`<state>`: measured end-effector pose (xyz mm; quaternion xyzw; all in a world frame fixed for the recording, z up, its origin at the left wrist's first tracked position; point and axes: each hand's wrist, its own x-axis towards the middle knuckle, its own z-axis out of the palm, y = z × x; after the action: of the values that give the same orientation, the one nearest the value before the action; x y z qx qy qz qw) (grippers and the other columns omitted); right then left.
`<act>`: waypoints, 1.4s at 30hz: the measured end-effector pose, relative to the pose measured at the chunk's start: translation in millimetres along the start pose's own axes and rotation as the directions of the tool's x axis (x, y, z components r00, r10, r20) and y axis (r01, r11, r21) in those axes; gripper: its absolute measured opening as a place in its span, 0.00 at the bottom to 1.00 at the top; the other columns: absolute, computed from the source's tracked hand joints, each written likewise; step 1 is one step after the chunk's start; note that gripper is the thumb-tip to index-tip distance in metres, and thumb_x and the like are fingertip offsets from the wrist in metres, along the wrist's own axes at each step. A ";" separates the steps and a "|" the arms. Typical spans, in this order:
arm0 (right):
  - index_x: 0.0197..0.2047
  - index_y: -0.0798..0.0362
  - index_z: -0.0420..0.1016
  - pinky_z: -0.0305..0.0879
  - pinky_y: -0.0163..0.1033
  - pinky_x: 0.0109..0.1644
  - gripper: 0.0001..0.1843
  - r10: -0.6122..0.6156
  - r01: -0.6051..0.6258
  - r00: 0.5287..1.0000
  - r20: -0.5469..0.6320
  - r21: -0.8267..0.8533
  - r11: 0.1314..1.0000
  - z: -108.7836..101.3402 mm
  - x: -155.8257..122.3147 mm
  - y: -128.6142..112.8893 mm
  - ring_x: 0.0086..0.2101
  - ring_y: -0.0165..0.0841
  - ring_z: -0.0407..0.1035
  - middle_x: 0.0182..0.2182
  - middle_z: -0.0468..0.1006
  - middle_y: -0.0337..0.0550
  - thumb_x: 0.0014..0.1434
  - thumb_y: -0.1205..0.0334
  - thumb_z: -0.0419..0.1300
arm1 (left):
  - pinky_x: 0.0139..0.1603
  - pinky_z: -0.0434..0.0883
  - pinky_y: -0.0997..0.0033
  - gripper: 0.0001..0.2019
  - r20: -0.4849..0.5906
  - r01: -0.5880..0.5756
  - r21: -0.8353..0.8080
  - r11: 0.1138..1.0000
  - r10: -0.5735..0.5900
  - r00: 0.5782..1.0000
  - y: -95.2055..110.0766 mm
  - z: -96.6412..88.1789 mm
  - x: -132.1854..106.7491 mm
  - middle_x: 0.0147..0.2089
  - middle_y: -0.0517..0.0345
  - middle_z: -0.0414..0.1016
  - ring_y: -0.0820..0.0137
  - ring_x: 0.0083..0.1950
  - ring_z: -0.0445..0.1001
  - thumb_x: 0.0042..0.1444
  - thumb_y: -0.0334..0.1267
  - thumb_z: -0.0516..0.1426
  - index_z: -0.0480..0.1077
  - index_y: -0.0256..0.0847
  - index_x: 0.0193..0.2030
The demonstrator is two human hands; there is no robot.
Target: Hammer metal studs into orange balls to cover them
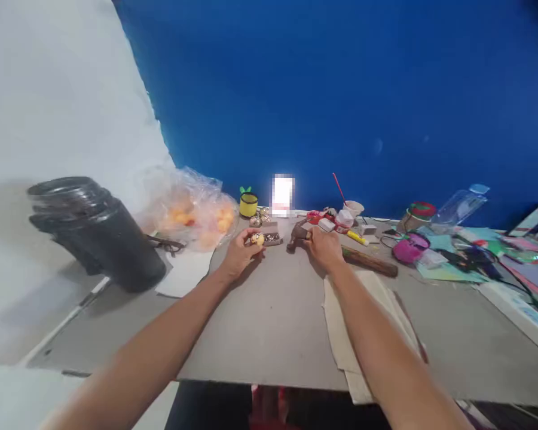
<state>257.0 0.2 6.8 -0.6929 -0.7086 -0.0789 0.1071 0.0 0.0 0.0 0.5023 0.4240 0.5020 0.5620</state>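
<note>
Between the fingertips of my left hand (239, 255) is a small yellowish ball (257, 239) with dark marks on it. Just right of the ball lies a small open box (273, 239) with dark, shiny contents I cannot make out. My right hand (325, 248) is wrapped round a hammer (370, 261) near its head. The metal head (297, 235) points left, close to the tabletop, and the wooden handle runs out to the right past my wrist. A few small round pieces (255, 221) sit behind my left hand.
A large dark bottle (103, 239) leans at the left beside a plastic bag of orange balls (201, 215). A yellow cup (248, 205) and a white cup (353, 208) stand at the back. A beige cloth (341, 334) lies under my right forearm. Clutter and a power strip (520, 310) are at right.
</note>
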 end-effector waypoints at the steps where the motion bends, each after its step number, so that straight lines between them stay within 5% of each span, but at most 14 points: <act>1: 0.53 0.57 0.71 0.56 0.43 0.47 0.13 -0.004 0.005 0.999 -0.038 0.020 1.000 -1.8 -0.6 -1.7 0.45 0.45 0.75 0.44 0.83 0.53 0.70 0.59 0.60 | 0.31 0.73 0.72 0.26 -0.017 -0.012 -0.001 1.000 0.012 1.000 -1.1 -0.6 1.0 0.41 0.58 0.75 0.74 0.30 0.76 0.45 0.34 0.66 0.69 0.39 0.53; 5: 0.53 0.57 0.72 0.56 0.43 0.48 0.13 -0.034 0.049 0.965 -0.260 0.052 0.997 -6.1 -3.2 -9.2 0.47 0.45 0.73 0.44 0.82 0.54 0.69 0.59 0.60 | 0.29 0.71 0.74 0.26 -0.026 -0.017 -0.036 0.999 0.016 1.000 -4.4 -2.4 3.8 0.40 0.60 0.75 0.75 0.29 0.75 0.42 0.30 0.64 0.69 0.41 0.52; 12: 0.56 0.58 0.75 0.55 0.45 0.46 0.21 -0.110 0.128 0.798 -0.593 -0.012 0.992 -7.2 -8.3 -26.1 0.41 0.45 0.69 0.38 0.79 0.54 0.73 0.50 0.54 | 0.33 0.71 0.73 0.25 0.069 0.015 -0.138 0.990 -0.005 0.998 -5.3 -2.6 2.8 0.45 0.57 0.76 0.73 0.35 0.78 0.42 0.29 0.65 0.68 0.41 0.49; 20: 0.55 0.55 0.77 0.52 0.44 0.45 0.16 -0.299 0.334 0.748 -0.593 -0.053 0.941 -14.8 -20.0 -56.5 0.39 0.40 0.68 0.36 0.78 0.49 0.74 0.56 0.53 | 0.29 0.67 0.74 0.22 0.239 0.055 -0.155 0.986 -0.017 0.971 -8.6 4.3 -3.9 0.40 0.58 0.75 0.78 0.29 0.72 0.40 0.27 0.65 0.68 0.38 0.45; 24: 0.52 0.54 0.78 0.53 0.44 0.45 0.17 -0.210 0.265 0.703 -0.680 -0.023 0.964 -21.3 -21.6 -54.6 0.39 0.40 0.67 0.37 0.79 0.50 0.74 0.53 0.53 | 0.28 0.65 0.74 0.25 0.219 0.115 -0.176 0.978 -0.075 0.973 -2.4 5.4 -6.7 0.38 0.60 0.74 0.77 0.27 0.72 0.37 0.24 0.62 0.67 0.39 0.46; 30: 0.56 0.55 0.77 0.53 0.44 0.44 0.18 -0.255 0.296 0.771 -0.583 -0.025 0.955 -16.1 -21.5 -54.7 0.39 0.41 0.68 0.35 0.78 0.49 0.73 0.54 0.54 | 0.23 0.57 0.77 0.23 0.228 0.137 -0.187 0.973 -0.092 0.969 1.8 9.5 -12.0 0.33 0.63 0.72 0.81 0.22 0.65 0.38 0.26 0.65 0.65 0.39 0.43; 35: 0.59 0.56 0.76 0.55 0.44 0.46 0.21 -0.148 0.213 0.725 -0.672 0.015 0.977 -19.3 -21.5 -52.1 0.40 0.42 0.68 0.39 0.79 0.52 0.74 0.52 0.54 | 0.20 0.52 0.78 0.24 0.200 0.134 -0.165 0.977 -0.100 0.975 2.5 10.9 -13.7 0.30 0.66 0.71 0.81 0.20 0.64 0.39 0.27 0.65 0.64 0.40 0.44; 40: 0.55 0.54 0.77 0.53 0.44 0.44 0.16 -0.269 0.317 0.741 -0.615 -0.032 0.948 -18.0 -23.8 -57.8 0.39 0.39 0.67 0.36 0.78 0.48 0.73 0.55 0.55 | 0.17 0.52 0.79 0.22 0.231 0.155 -0.168 0.974 -0.114 0.966 5.2 11.0 -14.2 0.30 0.64 0.73 0.81 0.17 0.64 0.42 0.31 0.67 0.61 0.41 0.41; 42: 0.56 0.54 0.77 0.53 0.44 0.44 0.17 -0.230 0.289 0.731 -0.643 -0.015 0.957 -18.9 -23.5 -56.3 0.40 0.40 0.68 0.37 0.78 0.49 0.73 0.53 0.55 | 0.16 0.51 0.79 0.23 0.237 0.154 -0.154 0.976 -0.114 0.965 7.0 10.7 -14.3 0.31 0.63 0.74 0.81 0.16 0.64 0.44 0.33 0.67 0.61 0.41 0.44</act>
<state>201.9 -28.9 21.0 -0.5136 -0.7223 -0.2930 0.3587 7.6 -15.7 8.0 0.4762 0.3454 0.4367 0.6806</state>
